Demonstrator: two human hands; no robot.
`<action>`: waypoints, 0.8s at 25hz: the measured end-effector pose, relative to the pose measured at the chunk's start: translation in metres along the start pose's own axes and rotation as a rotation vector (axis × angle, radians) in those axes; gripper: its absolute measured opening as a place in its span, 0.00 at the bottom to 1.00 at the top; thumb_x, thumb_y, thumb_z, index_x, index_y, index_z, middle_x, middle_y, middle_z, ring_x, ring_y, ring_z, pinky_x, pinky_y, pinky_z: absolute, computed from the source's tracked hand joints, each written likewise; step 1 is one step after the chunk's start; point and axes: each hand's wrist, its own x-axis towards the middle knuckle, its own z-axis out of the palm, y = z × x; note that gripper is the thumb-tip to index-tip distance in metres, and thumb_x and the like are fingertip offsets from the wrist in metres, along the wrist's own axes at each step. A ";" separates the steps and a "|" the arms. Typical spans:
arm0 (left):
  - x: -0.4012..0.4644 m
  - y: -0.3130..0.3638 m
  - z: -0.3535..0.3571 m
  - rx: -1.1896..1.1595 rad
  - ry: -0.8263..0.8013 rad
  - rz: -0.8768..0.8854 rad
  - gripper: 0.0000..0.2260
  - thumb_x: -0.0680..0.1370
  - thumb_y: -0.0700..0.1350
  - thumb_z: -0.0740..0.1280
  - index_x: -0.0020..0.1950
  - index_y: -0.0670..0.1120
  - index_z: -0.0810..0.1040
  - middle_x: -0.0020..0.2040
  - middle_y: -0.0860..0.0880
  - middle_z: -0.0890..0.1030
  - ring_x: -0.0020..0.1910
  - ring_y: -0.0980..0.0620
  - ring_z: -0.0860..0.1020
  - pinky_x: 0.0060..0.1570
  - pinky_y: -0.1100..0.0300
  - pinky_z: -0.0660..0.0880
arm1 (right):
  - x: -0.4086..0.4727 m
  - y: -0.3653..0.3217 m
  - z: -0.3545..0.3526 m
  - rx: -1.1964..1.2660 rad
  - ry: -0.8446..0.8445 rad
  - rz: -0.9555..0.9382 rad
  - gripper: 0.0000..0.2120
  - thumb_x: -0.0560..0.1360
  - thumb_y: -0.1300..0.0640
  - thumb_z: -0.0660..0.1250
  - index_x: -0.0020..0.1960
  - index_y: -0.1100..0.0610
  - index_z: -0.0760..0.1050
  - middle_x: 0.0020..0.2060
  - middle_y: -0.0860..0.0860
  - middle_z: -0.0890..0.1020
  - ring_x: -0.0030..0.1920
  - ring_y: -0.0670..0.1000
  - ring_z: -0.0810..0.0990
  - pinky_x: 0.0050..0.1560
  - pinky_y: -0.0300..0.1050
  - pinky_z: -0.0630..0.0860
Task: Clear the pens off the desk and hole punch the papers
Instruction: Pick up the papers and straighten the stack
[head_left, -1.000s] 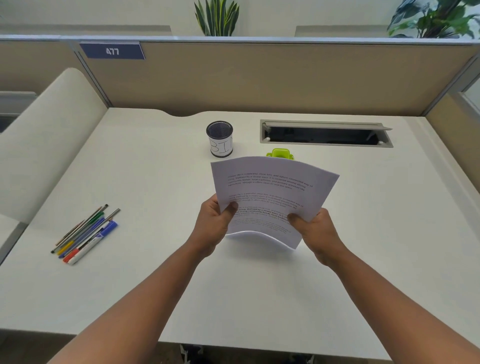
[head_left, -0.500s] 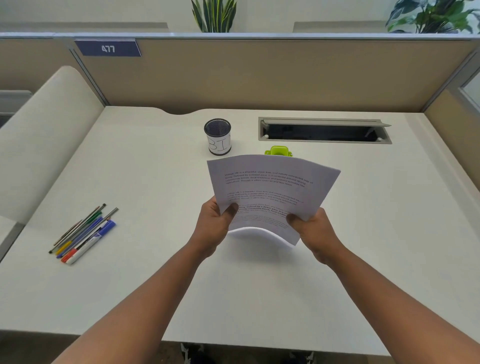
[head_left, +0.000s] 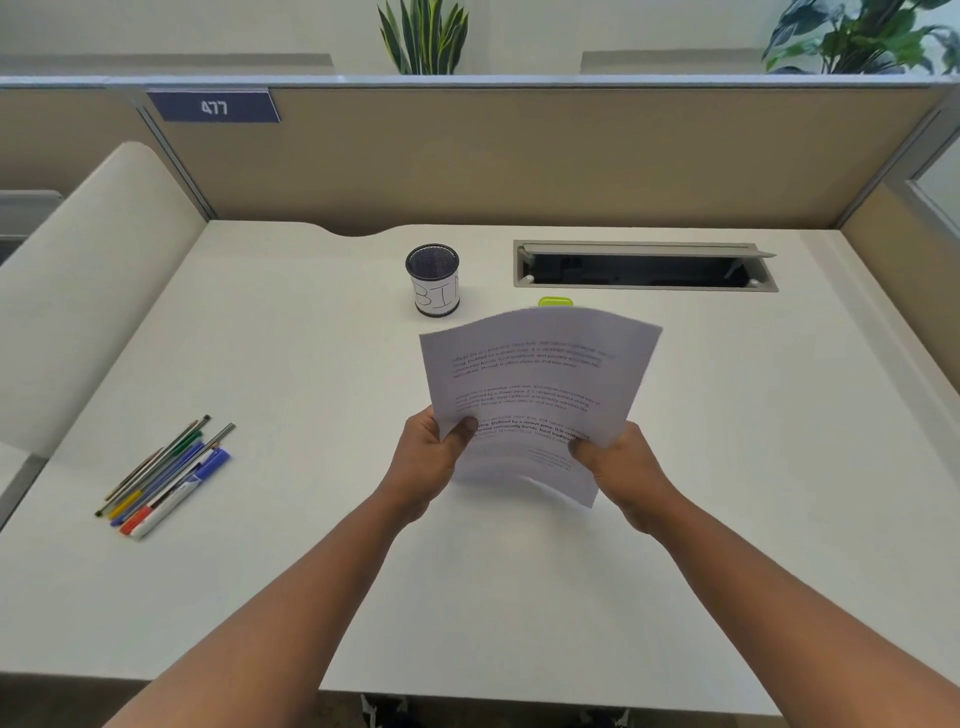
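Note:
A stack of printed papers (head_left: 535, 379) is held upright above the middle of the white desk (head_left: 311, 571), curved and slightly blurred. My left hand (head_left: 428, 457) grips its lower left edge, thumb on the front. My right hand (head_left: 618, 467) grips the lower right edge. A green hole punch (head_left: 556, 302) peeks out just behind the top of the papers, mostly hidden. Several pens and markers (head_left: 166, 475) lie in a bunch at the desk's left side. A black mesh pen cup (head_left: 432, 279) with a white label stands at the back, centre.
An open cable tray slot (head_left: 644, 267) is cut into the desk at the back right. Tan partition walls (head_left: 519, 156) close off the back and right. A cream padded panel (head_left: 88, 280) rises at the left.
The papers have tilted and shifted a little between my hands and now look blurred. The green hole punch is more covered by them. Pens and cup have not moved.

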 end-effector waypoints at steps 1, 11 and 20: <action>-0.001 0.001 -0.001 -0.007 0.016 -0.002 0.09 0.83 0.41 0.66 0.59 0.50 0.82 0.54 0.52 0.87 0.55 0.49 0.85 0.58 0.51 0.80 | -0.001 -0.004 -0.001 0.016 -0.008 0.005 0.16 0.77 0.68 0.63 0.52 0.49 0.82 0.50 0.48 0.87 0.54 0.54 0.84 0.51 0.47 0.81; 0.005 0.018 -0.005 -0.427 0.088 -0.106 0.11 0.82 0.39 0.66 0.63 0.47 0.79 0.59 0.46 0.85 0.58 0.45 0.84 0.55 0.46 0.81 | -0.011 0.006 -0.014 0.607 -0.053 0.154 0.16 0.73 0.68 0.69 0.58 0.57 0.79 0.51 0.53 0.87 0.50 0.53 0.83 0.49 0.46 0.78; 0.003 0.021 0.009 -0.621 0.086 -0.155 0.17 0.82 0.38 0.64 0.71 0.48 0.75 0.64 0.45 0.83 0.62 0.43 0.81 0.61 0.38 0.78 | -0.021 0.003 0.021 0.850 -0.012 0.145 0.17 0.76 0.69 0.66 0.63 0.56 0.77 0.61 0.55 0.83 0.60 0.56 0.81 0.62 0.54 0.78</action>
